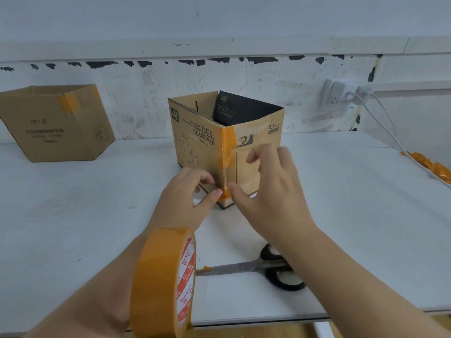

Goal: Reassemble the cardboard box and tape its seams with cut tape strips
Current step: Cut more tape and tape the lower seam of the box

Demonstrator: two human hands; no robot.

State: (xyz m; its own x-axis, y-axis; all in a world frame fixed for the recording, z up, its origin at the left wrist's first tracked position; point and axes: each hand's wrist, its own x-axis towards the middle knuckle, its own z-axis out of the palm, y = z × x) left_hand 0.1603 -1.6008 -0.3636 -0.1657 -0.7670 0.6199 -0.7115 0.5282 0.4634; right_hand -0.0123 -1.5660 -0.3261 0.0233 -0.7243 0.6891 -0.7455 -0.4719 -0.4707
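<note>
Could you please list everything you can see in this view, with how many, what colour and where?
Glassware carton: one, brown with black print, open top, table centre, orange tape on its near corner.
Tape strip: one, orange, low on that corner, under both hands' fingers.
Second carton: one, brown, orange tape patch, far left by the wall.
Tape roll: one, orange with a red and white core label, around the left forearm.
Scissors: one pair, black handles, near table edge, partly under the right forearm.
Tape scraps: a heap, orange, far right.
Wall socket: one, white, cable plugged in.
Table: one, white.
Left hand: at the corner.
Right hand: at the corner.
</note>
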